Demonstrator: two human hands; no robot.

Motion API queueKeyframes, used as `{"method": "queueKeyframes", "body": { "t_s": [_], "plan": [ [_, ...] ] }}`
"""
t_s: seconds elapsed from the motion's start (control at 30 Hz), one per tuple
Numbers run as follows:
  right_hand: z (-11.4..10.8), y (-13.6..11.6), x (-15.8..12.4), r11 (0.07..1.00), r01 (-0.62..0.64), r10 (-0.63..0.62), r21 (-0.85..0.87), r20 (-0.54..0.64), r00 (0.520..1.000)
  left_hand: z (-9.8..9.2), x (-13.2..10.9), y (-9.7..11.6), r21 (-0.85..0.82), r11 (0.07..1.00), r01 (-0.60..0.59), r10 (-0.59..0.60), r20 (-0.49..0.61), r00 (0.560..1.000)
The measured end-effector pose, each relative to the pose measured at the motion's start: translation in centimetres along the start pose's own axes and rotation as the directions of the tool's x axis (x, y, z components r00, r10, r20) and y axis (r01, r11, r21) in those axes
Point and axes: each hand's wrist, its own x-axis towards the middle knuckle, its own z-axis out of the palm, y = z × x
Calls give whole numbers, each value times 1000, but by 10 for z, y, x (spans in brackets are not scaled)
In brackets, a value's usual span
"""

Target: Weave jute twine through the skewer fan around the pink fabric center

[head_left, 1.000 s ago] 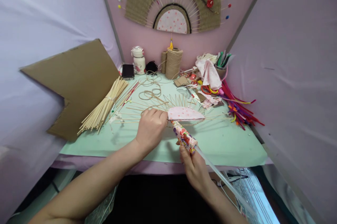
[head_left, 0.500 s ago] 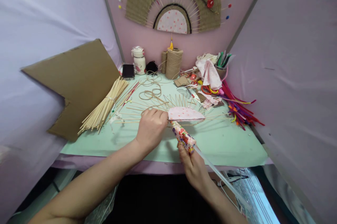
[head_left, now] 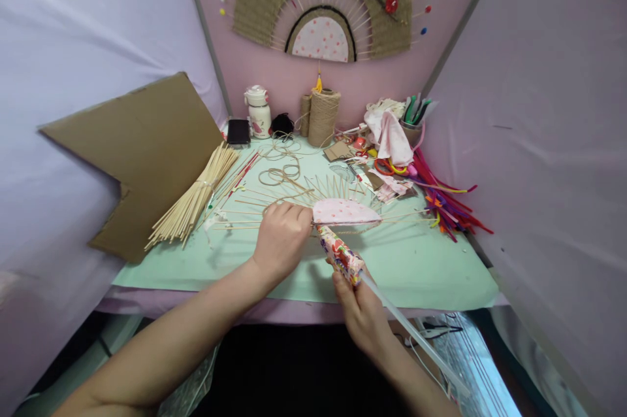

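Two hands in frame, so which one's actually on the pink dotted fabric half-disc (head_left: 343, 211)?

> That's the left hand (head_left: 281, 234). It's knuckles-up, with the fingers curled and pressed together on the left end of the disc's straight edge, pinning it to the mint-green table (head_left: 421, 266). The disc lies flat mid-table, and thin bamboo sticks (head_left: 337, 188) fan out from under its curved side.

And the right hand (head_left: 360, 312)?

> Closer to the body, at the table's front edge, wrapped tight round the lower end of a floral-patterned glue gun (head_left: 340, 255). The gun's long axis runs diagonally from that hand up and to the left. Its nozzle end sits right at the disc's straight edge, just beside the left hand's fingertips. Can't tell if it's truly touching. A clear glue stick (head_left: 411, 332) trails out the back, down and to the right.

Anything else nearby?

> A tied bundle of pale bamboo skewers (head_left: 196, 198) well off to the left, and loose jute twine (head_left: 281, 175) behind the disc. Neither hand's near those.
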Motion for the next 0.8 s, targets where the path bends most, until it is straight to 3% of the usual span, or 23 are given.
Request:
{"method": "queueKeyframes", "body": {
  "t_s": [0.6,0.8],
  "plan": [
    [-5,-4,-2,998,-63,63,-18,-12,998,-1,0,0,-17,1000,5,-5,12,1000],
    [-12,5,-6,990,-116,110,-78,-74,991,-3,0,0,-1,1000,9,-9,-2,1000]
  ]
}}
